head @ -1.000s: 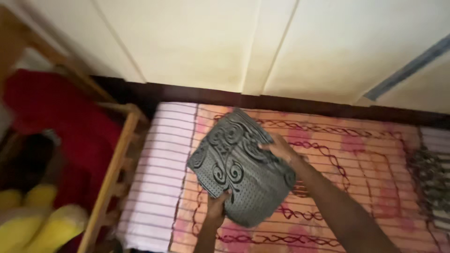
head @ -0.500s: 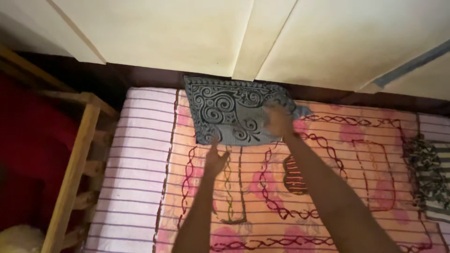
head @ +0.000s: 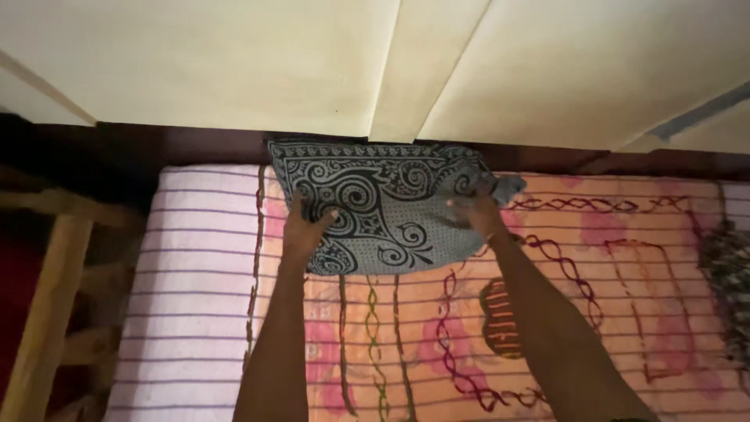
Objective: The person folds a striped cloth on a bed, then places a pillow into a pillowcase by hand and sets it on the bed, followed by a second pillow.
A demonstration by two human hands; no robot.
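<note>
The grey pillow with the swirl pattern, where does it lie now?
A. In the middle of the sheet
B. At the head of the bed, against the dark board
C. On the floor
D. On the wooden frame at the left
B: the grey pillow lies against the dark board, both hands on it.

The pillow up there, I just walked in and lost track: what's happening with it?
A person has both hands on a grey pillow with a dark swirl pattern. It lies at the head of the bed, against the dark headboard. The left hand presses flat on its left side; the right hand grips its right edge. Beneath is an orange patterned sheet with a striped pink border.
</note>
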